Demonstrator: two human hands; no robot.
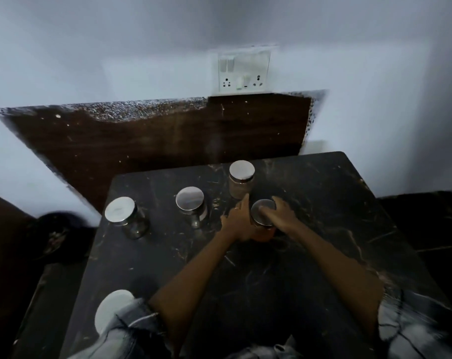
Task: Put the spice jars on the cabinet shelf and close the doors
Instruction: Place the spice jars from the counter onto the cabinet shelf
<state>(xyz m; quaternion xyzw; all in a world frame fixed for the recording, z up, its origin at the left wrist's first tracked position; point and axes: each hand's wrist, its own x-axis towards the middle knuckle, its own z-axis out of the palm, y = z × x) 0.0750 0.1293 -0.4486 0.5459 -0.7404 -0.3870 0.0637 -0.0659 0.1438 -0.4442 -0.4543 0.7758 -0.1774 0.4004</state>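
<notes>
A dark marble-patterned table [310,242] fills the near half of the view, pushed up to a pale wall [116,47]. Against that wall, on the far side of the table, leans a dark brown wooden board [155,141] with a speckled patch along its top edge. Above the board's right end a white switch and socket plate [243,71] is set in the wall.

Four glass spice jars with flat silver lids stand on the table. The left jar [127,217] is near the left edge and looks almost empty. The middle jar [191,206] stands to its right, well apart from it. The far jar [241,181], holding a brownish powder, is the one closest to the wall. Just in front of it, nearer the person, stands the orange jar [263,220], with orange-brown contents. At the near left corner a round white lid-like shape [111,312] shows, partly hidden by a grey sleeve [131,330].

Both forearms reach forward from the near edge and meet at the orange jar. The left hand [236,221] lies against the jar's left side, fingers fairly straight and pointing toward the far jar, a ring on one finger. The right hand [280,215] curls over the right side, fingers wrapped on the lid's rim, gripping it. The jar's base seems to rest on the table, though blur makes that uncertain.
</notes>
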